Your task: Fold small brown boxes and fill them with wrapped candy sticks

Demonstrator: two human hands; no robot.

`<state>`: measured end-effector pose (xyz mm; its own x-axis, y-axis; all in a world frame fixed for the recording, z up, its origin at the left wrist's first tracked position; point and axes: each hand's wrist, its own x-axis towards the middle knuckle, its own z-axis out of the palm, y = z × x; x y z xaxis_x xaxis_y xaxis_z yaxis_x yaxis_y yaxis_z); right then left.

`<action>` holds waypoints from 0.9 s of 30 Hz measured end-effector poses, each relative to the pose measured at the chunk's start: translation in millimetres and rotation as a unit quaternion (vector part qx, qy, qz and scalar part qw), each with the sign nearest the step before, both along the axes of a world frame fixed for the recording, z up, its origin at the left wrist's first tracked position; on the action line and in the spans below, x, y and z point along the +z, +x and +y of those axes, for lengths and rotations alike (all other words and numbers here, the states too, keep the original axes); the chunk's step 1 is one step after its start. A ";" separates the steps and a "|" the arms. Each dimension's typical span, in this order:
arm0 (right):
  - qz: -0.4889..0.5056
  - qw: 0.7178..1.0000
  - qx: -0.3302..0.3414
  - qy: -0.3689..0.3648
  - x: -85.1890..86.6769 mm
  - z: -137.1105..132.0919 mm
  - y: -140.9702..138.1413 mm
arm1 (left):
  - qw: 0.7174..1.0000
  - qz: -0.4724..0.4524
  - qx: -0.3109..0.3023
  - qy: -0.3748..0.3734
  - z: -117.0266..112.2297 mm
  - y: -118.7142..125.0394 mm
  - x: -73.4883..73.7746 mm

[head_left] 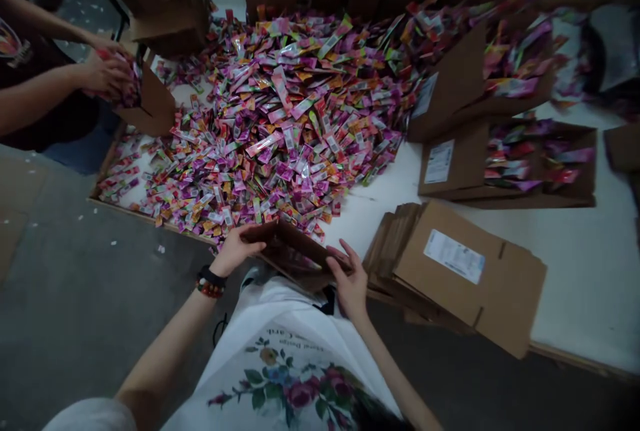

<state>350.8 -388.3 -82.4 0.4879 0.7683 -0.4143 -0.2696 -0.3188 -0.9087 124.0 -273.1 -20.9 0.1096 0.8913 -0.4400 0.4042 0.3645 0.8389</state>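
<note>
Between my hands, at the table's near edge, is a brown cardboard box (300,251) with its top open. My left hand (235,247) grips its left end, thumb on the near side. At the right end my right hand (349,277) holds the box wall between thumb and fingers. The inside is dark, and I cannot make out clearly what lies in it. Just beyond spreads a large heap of small, shiny, colourful packets (295,124) in pink, purple and orange.
Flattened cardboard boxes (450,257) with a white label are stacked on the white table (580,251) at right. Behind them stand open boxes (460,157) holding packets. A co-worker's hands (107,74) hold packets over a box (153,101) at left. Another person's hands show at the top.
</note>
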 end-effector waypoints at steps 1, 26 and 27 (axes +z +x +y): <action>-0.025 0.999 0.040 0.024 -0.4 2.1 -5.1 | 1.000 0.005 0.019 0.010 -4.5 0.6 -4.0; -0.447 0.672 0.582 0.100 -5.1 39.6 -4.0 | 0.946 0.163 -0.015 0.280 -25.2 10.5 -38.0; -0.464 0.673 0.571 0.077 -4.5 39.7 -10.4 | 0.939 0.178 -0.128 0.265 -18.2 9.9 -32.9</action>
